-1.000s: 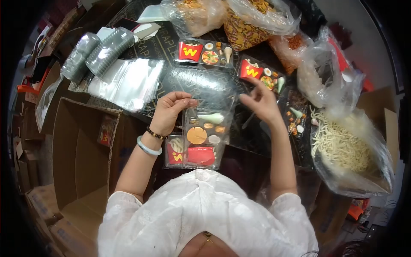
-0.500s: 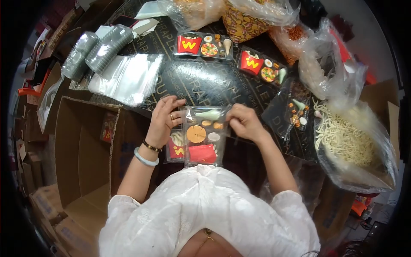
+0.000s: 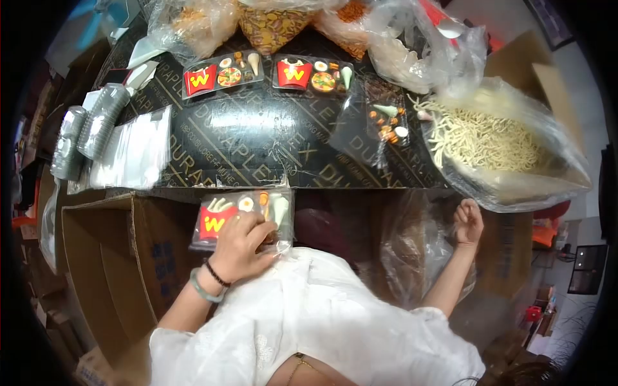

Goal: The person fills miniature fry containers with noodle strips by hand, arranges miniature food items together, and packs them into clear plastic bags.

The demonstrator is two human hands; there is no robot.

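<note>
My left hand (image 3: 246, 239) lies bent over a clear plastic pack of miniature toy food (image 3: 211, 220), its fingers curled on the lower middle. The pack rests at my lap, below the table edge. A red fries box with a yellow letter, an egg and a pale green ice cream cone show in it; my fingers cover the rest. Off to the right, my right hand (image 3: 468, 222) is closed with its fingers curled in. Whatever it may hold is hidden. It hangs above a crumpled clear plastic bag (image 3: 418, 251), near the bag of pale toy fries (image 3: 496, 141).
Two filled packs, one left (image 3: 222, 74) and one right (image 3: 313, 76), lie on the black table (image 3: 257, 148). A bag of small food pieces (image 3: 387, 119) sits nearby. Clear sleeves (image 3: 132, 151) and stacked trays (image 3: 103, 122) lie left. Larger bags (image 3: 273, 26) line the back; an open carton (image 3: 103, 257) stands left.
My right hand has left the pack and swung far right. The pack now faces front up, turned sideways, with my left hand on top of it. My view has shifted right.
</note>
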